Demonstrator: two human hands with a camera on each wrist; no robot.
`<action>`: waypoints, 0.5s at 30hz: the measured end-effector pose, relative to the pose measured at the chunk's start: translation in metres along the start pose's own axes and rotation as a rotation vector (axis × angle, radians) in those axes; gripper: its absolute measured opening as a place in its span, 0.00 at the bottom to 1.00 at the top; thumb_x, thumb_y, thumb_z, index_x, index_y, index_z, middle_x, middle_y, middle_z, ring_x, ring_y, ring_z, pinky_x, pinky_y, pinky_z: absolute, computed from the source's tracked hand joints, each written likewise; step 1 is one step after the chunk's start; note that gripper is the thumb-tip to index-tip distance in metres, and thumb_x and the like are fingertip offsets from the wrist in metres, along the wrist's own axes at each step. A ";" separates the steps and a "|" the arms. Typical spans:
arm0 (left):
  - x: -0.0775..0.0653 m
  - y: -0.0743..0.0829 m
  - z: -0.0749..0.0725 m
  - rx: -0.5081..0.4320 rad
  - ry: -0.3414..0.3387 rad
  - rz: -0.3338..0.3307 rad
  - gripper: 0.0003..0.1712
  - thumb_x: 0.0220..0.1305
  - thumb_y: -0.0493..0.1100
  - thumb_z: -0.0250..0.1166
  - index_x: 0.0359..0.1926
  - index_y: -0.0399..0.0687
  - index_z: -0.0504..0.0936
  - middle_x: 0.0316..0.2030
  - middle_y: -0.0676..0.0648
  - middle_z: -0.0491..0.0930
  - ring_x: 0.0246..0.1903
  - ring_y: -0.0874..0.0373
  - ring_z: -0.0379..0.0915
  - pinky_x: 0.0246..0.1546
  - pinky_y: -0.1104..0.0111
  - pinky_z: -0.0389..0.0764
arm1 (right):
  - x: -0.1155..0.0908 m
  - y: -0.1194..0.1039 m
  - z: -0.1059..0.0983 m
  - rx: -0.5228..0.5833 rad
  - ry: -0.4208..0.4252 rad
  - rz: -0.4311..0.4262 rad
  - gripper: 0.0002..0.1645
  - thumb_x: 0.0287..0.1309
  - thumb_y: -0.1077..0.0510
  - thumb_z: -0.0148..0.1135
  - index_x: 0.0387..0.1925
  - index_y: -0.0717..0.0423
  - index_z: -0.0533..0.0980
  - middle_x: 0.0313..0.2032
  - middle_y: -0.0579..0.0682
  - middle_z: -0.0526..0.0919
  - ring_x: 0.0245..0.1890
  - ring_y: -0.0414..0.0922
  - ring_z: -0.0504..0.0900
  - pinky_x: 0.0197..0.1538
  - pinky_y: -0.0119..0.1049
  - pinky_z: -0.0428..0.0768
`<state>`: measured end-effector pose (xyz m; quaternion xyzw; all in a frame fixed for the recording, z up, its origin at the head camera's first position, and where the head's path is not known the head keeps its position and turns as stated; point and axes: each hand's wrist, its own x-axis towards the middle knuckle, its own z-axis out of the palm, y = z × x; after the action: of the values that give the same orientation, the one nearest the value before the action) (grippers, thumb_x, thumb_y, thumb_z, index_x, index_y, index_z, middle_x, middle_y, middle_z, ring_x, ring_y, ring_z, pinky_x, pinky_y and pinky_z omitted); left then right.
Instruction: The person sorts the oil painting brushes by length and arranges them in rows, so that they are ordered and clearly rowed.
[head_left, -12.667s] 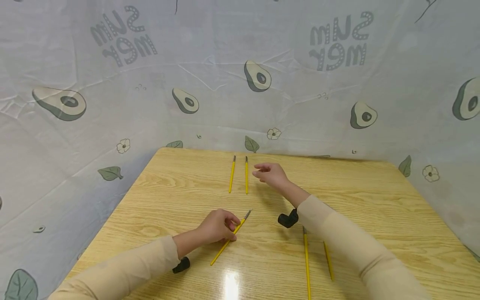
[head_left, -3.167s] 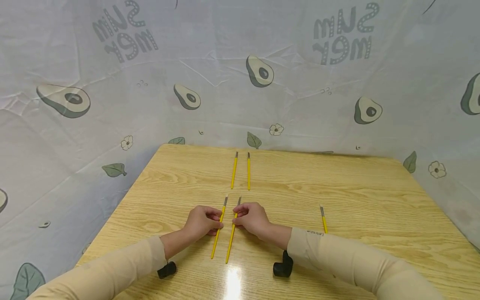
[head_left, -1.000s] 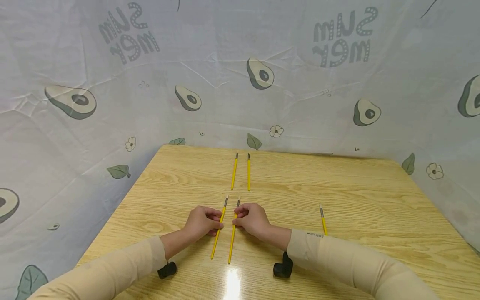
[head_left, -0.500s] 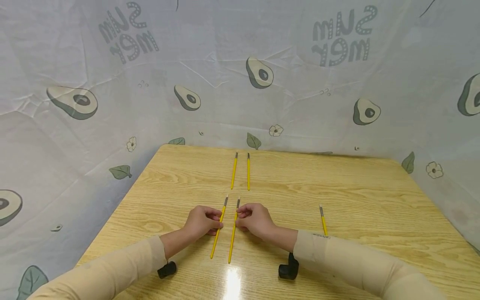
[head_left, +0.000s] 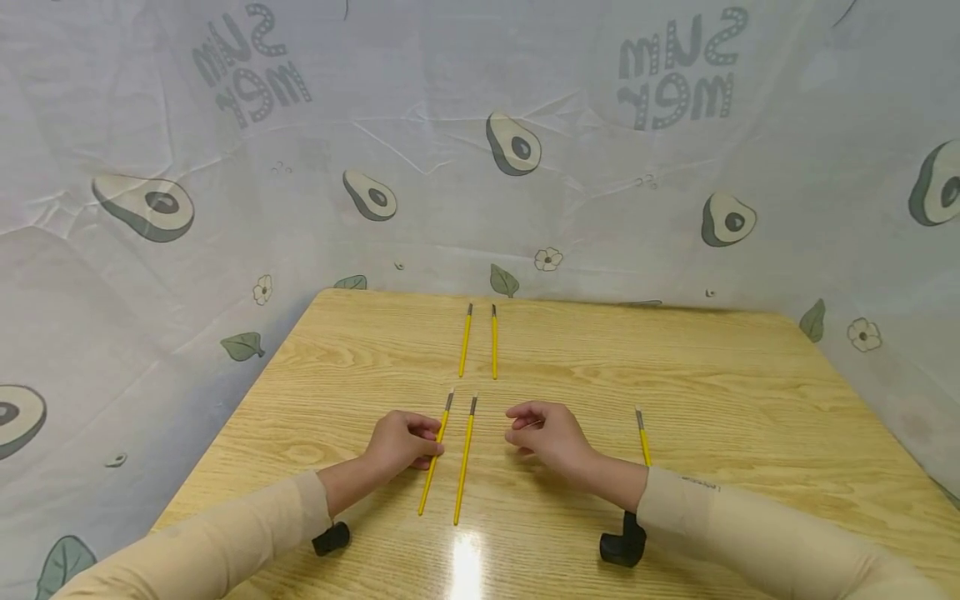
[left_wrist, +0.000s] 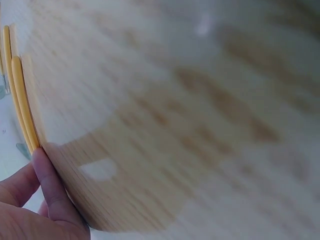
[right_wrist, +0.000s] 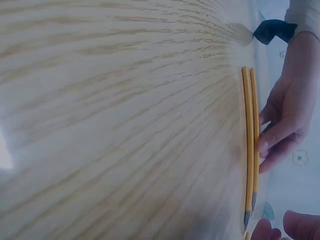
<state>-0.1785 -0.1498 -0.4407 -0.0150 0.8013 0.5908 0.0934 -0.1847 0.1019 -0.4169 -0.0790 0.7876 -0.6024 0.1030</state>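
Observation:
My left hand (head_left: 397,442) pinches a yellow paintbrush (head_left: 429,483) that lies on the table, bristles pointing away. Just right of it, nearly parallel, lies a second paintbrush (head_left: 464,467) that no hand touches. My right hand (head_left: 555,439) hovers to the right of that brush, fingers loosely bent and holding nothing. In the left wrist view, the left hand's fingertips (left_wrist: 39,155) meet a brush handle (left_wrist: 22,100). The right wrist view has both near brushes side by side, with the left hand (right_wrist: 290,120) at the farther one.
Two more paintbrushes, one left (head_left: 466,342) and one right (head_left: 494,343), lie farther back on the wooden table (head_left: 712,375). Another brush (head_left: 642,437) lies at the right, partly hidden by the right sleeve (head_left: 735,517). A printed curtain (head_left: 442,83) hangs behind the table.
My right hand has let go of the second near brush and moved right; that brush stays on the table. Earlier it was brought from the right side. The left hand stays on its brush.

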 end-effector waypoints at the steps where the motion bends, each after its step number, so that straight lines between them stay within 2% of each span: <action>1: 0.000 -0.001 0.000 -0.002 0.001 -0.002 0.18 0.52 0.27 0.72 0.46 0.31 0.83 0.31 0.43 0.78 0.26 0.56 0.81 0.25 0.63 0.86 | -0.001 0.000 -0.004 0.005 0.002 0.003 0.16 0.56 0.71 0.66 0.47 0.71 0.78 0.33 0.54 0.77 0.32 0.45 0.80 0.37 0.43 0.85; 11: 0.002 -0.002 -0.001 -0.017 -0.003 -0.015 0.17 0.52 0.27 0.72 0.46 0.32 0.83 0.31 0.43 0.77 0.25 0.56 0.80 0.25 0.63 0.85 | -0.016 0.001 -0.046 0.020 0.064 0.033 0.20 0.58 0.68 0.66 0.52 0.72 0.75 0.38 0.56 0.78 0.35 0.46 0.80 0.42 0.44 0.85; 15: 0.003 -0.003 -0.001 -0.017 0.002 -0.018 0.17 0.52 0.27 0.72 0.46 0.32 0.83 0.31 0.43 0.77 0.25 0.56 0.80 0.25 0.63 0.85 | -0.023 0.003 -0.061 0.033 0.065 0.014 0.23 0.59 0.66 0.66 0.54 0.73 0.73 0.40 0.57 0.78 0.38 0.48 0.81 0.43 0.44 0.85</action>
<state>-0.1807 -0.1514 -0.4440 -0.0235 0.7963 0.5965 0.0977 -0.1782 0.1653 -0.4029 -0.0522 0.7810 -0.6168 0.0831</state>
